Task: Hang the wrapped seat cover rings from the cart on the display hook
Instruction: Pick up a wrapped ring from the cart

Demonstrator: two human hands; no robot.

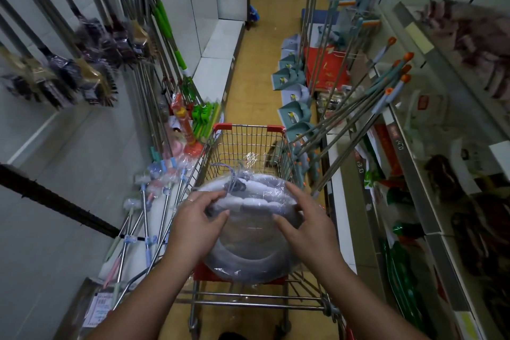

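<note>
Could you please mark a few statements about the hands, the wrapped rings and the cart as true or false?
1. Both hands are on the wrapped seat cover rings. True: the left hand and the right hand each have a grip on the bundle.
2. The bundle already hangs on a display hook. False: it is held over the shopping cart.
3. The cart's corners are red. True.
4. The rings are bare, with no wrapping. False: clear plastic film covers them, with a cord loop at the top.
5. The left hand wears a ring. True.
6. The cart stands on a carpet. False: the floor is yellowish tile.
</note>
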